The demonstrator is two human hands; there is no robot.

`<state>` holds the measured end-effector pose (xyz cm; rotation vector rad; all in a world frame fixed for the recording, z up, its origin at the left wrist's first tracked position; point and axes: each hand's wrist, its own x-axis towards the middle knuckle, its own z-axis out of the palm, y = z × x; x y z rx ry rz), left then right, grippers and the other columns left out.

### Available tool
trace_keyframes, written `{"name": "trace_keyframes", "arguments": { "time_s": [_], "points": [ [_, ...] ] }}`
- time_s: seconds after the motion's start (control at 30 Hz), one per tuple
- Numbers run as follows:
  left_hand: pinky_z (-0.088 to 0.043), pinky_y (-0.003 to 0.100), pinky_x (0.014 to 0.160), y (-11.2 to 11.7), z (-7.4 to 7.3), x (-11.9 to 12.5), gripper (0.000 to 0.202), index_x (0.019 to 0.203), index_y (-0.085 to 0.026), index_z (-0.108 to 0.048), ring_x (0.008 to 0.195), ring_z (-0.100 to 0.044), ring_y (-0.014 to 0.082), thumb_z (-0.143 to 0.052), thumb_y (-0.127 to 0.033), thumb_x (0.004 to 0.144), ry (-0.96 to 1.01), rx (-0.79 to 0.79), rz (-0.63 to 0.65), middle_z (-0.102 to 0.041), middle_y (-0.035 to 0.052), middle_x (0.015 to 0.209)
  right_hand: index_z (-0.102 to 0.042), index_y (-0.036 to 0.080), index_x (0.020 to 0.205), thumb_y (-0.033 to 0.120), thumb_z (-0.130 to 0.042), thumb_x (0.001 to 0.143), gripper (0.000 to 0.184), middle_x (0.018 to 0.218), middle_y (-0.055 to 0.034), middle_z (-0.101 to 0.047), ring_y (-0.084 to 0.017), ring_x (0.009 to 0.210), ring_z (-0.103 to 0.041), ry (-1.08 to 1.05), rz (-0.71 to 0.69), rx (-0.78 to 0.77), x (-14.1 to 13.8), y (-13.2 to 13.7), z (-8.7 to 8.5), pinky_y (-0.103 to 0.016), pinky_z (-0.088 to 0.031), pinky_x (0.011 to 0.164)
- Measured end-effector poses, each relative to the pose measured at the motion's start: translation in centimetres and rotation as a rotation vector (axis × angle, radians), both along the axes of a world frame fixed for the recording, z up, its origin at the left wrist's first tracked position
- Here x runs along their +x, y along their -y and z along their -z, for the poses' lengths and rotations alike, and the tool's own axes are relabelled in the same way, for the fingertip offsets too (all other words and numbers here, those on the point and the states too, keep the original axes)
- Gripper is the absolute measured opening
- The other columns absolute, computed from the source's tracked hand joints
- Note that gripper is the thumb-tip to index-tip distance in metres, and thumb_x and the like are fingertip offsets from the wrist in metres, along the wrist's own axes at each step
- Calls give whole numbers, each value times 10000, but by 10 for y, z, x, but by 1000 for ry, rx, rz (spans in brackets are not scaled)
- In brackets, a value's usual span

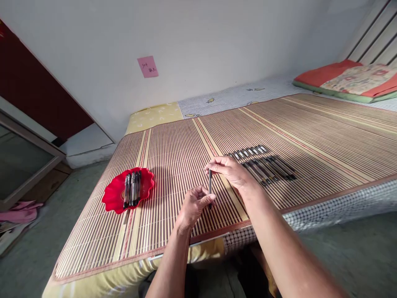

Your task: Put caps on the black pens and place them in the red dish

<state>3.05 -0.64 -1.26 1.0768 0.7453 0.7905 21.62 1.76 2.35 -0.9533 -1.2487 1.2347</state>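
Both hands hold one dark pen (210, 184) upright above a striped bamboo mat (173, 149). My right hand (231, 169) pinches the pen's top end, and my left hand (195, 203) is closed around its lower end. Just right of my right hand lies a row of several dark pens (263, 163) side by side on the mat. A red wavy-edged plate (113, 194) sits on the mat to the left, with several more pens (132, 188) lying in it.
The mat covers a bed that reaches to the white wall. A folded orange and patterned blanket (350, 78) lies at the far right. A pink note (148, 66) is stuck on the wall. A glass door (21, 161) and pink cloth (20, 211) are at left on the floor.
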Motion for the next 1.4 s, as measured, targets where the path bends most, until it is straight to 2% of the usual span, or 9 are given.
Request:
{"name": "trace_keyframes", "arguments": {
  "time_s": [0.13,0.23,0.5,0.8,0.93,1.0,1.13,1.3,1.4],
  "points": [
    [-417,243,545,0,-1,0,440,676,-174,-601,502,-559,106,-929,-468,663,37,11,-17,-667,-3,581,-785,208,954,572,-718,901,375,928,-61,-765,-174,880,-691,-2,2,-19,-1,4,-2,-344,-520,891],
    [-433,254,562,0,-4,-1,410,693,-164,-635,533,-575,117,-896,-481,710,87,9,-10,-677,16,621,-790,220,1010,608,-623,958,426,1022,-82,-779,-188,956,-697,30,-79,-41,-1,6,-3,-337,-517,895],
    [-458,277,623,0,-5,-1,415,703,-157,-653,579,-590,133,-872,-508,735,77,36,4,-675,30,633,-791,174,926,488,-819,811,336,885,-58,-753,-186,902,-684,29,-107,-85,-6,6,-1,-352,-526,891],
    [-472,282,621,-1,-2,-1,390,697,-165,-640,573,-606,139,-878,-472,732,60,86,-56,-699,24,635,-759,170,895,487,-822,807,335,908,-57,-760,-182,889,-691,52,-79,-25,-6,3,1,-360,-511,913],
    [-448,257,601,-6,2,-1,407,680,-156,-659,552,-576,114,-865,-503,734,18,118,-182,-687,19,614,-752,165,921,539,-744,870,378,928,-66,-756,-190,886,-690,88,-25,-9,-23,-2,10,-344,-521,866],
    [-429,233,572,-9,5,-3,409,720,-150,-680,541,-563,97,-869,-514,722,30,88,-287,-687,11,623,-741,165,903,521,-637,959,376,890,-59,-741,-187,835,-676,221,9,-15,-37,-3,15,-325,-514,797],
    [-431,210,540,-15,10,-7,464,872,-156,-679,525,-571,94,-916,-490,652,84,-9,-410,-684,-12,624,-731,167,872,303,-526,1031,293,810,-56,-709,-185,741,-630,639,156,-13,-51,-4,19,-311,-470,716],
    [-451,214,544,-14,9,-8,453,872,-167,-645,536,-588,104,-913,-467,664,81,-21,-405,-679,-14,619,-726,120,1167,237,-541,1020,264,1209,-190,-706,-299,1094,-632,1074,491,-62,-18,-9,17,-424,-479,932],
    [-442,210,536,-12,7,-6,434,840,-168,-631,539,-582,103,-904,-461,673,80,-18,-388,-673,-13,615,-734,120,1185,223,-583,984,272,1361,-215,-652,-381,1274,-543,1261,596,-139,7,-12,22,-521,-426,1037]
  ]
}}
